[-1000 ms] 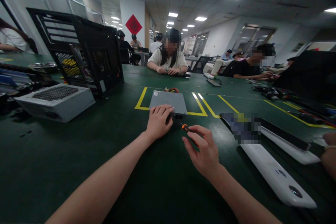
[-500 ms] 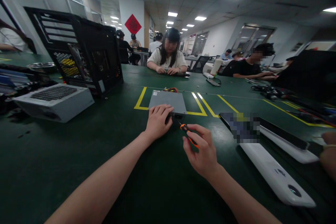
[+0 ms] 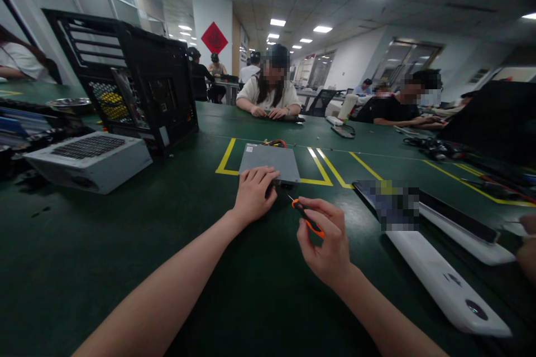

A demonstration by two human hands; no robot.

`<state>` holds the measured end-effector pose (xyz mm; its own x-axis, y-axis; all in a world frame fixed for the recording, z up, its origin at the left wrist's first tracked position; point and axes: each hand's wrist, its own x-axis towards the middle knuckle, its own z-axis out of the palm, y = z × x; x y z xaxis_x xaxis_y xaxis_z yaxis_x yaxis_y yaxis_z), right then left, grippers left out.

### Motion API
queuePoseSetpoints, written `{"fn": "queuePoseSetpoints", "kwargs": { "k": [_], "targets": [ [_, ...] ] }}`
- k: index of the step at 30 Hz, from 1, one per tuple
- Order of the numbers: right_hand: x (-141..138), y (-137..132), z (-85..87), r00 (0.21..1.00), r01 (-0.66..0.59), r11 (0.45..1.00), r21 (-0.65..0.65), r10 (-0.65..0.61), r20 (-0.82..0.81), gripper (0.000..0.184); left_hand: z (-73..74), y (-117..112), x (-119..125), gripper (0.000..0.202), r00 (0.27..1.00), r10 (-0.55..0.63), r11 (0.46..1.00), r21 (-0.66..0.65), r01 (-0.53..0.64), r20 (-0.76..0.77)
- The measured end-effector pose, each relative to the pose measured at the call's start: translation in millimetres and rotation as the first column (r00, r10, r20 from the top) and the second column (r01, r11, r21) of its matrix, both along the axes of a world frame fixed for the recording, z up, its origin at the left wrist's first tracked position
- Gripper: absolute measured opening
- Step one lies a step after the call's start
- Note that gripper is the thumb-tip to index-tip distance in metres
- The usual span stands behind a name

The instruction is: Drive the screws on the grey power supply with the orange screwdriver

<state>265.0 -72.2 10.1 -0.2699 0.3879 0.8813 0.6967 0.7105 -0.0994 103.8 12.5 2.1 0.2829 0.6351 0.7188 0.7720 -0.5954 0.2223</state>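
A flat grey computer power supply [image 3: 274,160] lies in front of me on the green table, with coloured cables bunched at its far side. My left hand [image 3: 254,194] grips its near left edge, fingers on the top cover and thumb at the near face. In my right hand [image 3: 329,240] is a small orange-and-black screwdriver [image 3: 306,216], pinched between thumb and fingers. Its thin shaft points up and left toward the near face of the power supply. A small gap separates the tip from the casing.
A black computer case [image 3: 138,78] and a larger grey power supply [image 3: 90,162] stand at left. Two long white devices [image 3: 448,284] lie at right, one partly blurred. Yellow tape [image 3: 316,181] marks the table [image 3: 201,290]. Across it sits a co-worker [image 3: 270,89]; others work further back.
My right hand has drawn the screwdriver slightly right and back from the power supply. My left hand stays on the casing. The view has shifted a little.
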Motion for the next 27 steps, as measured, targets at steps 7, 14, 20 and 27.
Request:
{"fn": "queuePoseSetpoints", "kwargs": {
  "k": [7,14,20,27],
  "targets": [
    [-1.3,-0.7,-1.6,0.999,-0.035,0.999,-0.009,0.035,0.03,0.047,-0.7,1.0,-0.3,0.033,1.0,-0.01,1.0,0.0,0.01,0.01],
    [-2.4,-1.0,-1.0,0.998,-0.039,0.999,0.006,0.038,0.044,0.046,-0.4,0.8,1.2,0.034,1.0,0.002,1.0,0.005,-0.002,0.009],
    [-2.0,0.7,0.6,0.999,0.039,0.999,0.02,-0.039,0.025,0.045,-0.9,1.0,1.5,0.031,1.0,-0.01,1.0,-0.003,0.01,0.017],
    [-1.7,-1.2,3.4,1.0,0.025,1.0,0.005,-0.025,0.007,0.05,-1.5,0.9,1.1,0.032,1.0,-0.013,1.0,0.0,0.013,0.011]
  ]
}}
